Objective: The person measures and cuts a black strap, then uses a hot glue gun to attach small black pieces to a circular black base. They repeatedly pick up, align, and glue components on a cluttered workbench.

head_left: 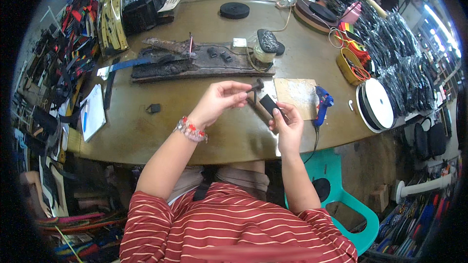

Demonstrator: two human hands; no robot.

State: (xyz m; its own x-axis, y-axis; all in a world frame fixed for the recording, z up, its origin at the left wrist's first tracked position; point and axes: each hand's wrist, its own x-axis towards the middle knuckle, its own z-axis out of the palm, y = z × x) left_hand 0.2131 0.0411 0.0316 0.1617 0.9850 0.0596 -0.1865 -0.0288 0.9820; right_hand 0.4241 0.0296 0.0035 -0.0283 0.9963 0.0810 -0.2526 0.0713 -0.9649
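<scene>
My left hand (219, 100) is raised over the round brown table (161, 141), its fingertips pinching a small dark metal buckle (257, 85). A beaded bracelet sits on that wrist. My right hand (287, 125) grips a short flat black strap piece (269, 103), thumb pressed on its top face. The two pieces are close together but apart, above the table's near edge.
A blue glue gun (322, 104) lies on a brown cardboard square (296, 95) right of my hands. Behind them are a dark scorched board (202, 65), a black plastic clip (154, 108), a black webbing roll (234, 10), a white tape roll (378, 103) and a teal chair (336, 185).
</scene>
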